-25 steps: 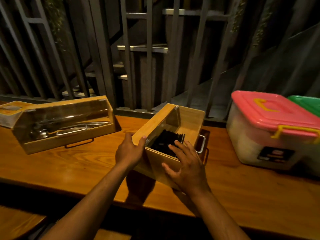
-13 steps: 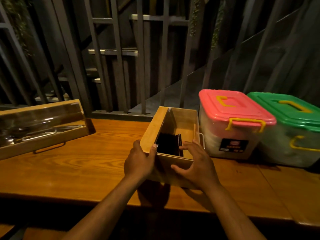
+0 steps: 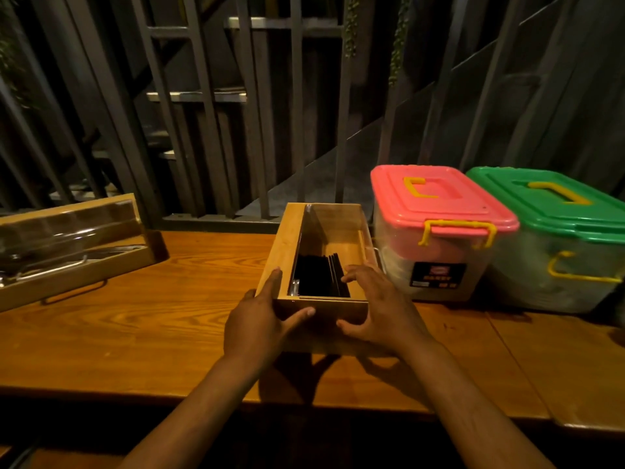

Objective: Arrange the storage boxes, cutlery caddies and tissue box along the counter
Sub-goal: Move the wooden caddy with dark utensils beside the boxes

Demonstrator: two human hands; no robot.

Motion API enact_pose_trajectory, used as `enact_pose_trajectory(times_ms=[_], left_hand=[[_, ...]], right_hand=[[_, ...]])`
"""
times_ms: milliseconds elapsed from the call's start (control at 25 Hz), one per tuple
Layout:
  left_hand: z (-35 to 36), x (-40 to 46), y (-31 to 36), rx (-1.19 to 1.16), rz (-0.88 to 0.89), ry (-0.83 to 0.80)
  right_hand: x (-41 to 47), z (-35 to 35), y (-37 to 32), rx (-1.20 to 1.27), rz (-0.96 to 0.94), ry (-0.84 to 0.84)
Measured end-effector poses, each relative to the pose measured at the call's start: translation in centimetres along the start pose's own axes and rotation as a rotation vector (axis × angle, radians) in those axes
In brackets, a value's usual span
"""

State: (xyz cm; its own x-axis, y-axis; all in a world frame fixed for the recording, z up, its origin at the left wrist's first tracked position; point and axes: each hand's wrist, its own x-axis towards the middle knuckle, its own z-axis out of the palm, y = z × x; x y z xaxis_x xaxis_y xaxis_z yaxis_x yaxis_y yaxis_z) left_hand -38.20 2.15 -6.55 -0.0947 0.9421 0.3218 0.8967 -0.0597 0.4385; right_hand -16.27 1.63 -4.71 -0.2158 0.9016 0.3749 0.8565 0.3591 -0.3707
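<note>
A wooden cutlery caddy point(image 3: 324, 231) with a clear lid and black items inside stands lengthwise on the wooden counter point(image 3: 135, 333), close beside a clear storage box with a pink lid point(image 3: 436, 201). My left hand point(image 3: 257, 319) grips the caddy's near left corner, fingers on its left wall and thumb on the front. My right hand point(image 3: 378, 309) holds the near right corner, fingers over the rim. A storage box with a green lid point(image 3: 554, 204) sits right of the pink one. A second wooden caddy point(image 3: 67, 245) with metal cutlery lies at the left.
Dark metal railing bars point(image 3: 203, 113) and a stair rise directly behind the counter. The counter's front edge point(image 3: 304, 401) runs just below my wrists. A seam point(image 3: 514, 360) splits the countertop at the right.
The caddy has turned from an angle to square with the counter and slid right, up against the pink-lidded box. Both hands stayed on it; the view panned right.
</note>
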Motion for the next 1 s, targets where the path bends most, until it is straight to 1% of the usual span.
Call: enact_pose_trajectory(times_ms=[160,400,760,1000], left_hand=[[0.8,1.2,0.8,0.035,-0.025,0.014],[2.3,3.9,1.1,0.041,-0.014,0.023],[3.2,7.8,0.2,0.013,0.045,-0.032],[3.3,8.4,-0.2,0.003,0.055,-0.060]], right_hand=[[0.5,0.2,0.7,-0.099,0.009,0.018],[2.5,1.5,2.1,-0.117,0.059,0.062],[5.3,2.3,2.8,-0.061,0.120,0.046],[5.5,2.4,2.8,-0.066,0.122,0.039]])
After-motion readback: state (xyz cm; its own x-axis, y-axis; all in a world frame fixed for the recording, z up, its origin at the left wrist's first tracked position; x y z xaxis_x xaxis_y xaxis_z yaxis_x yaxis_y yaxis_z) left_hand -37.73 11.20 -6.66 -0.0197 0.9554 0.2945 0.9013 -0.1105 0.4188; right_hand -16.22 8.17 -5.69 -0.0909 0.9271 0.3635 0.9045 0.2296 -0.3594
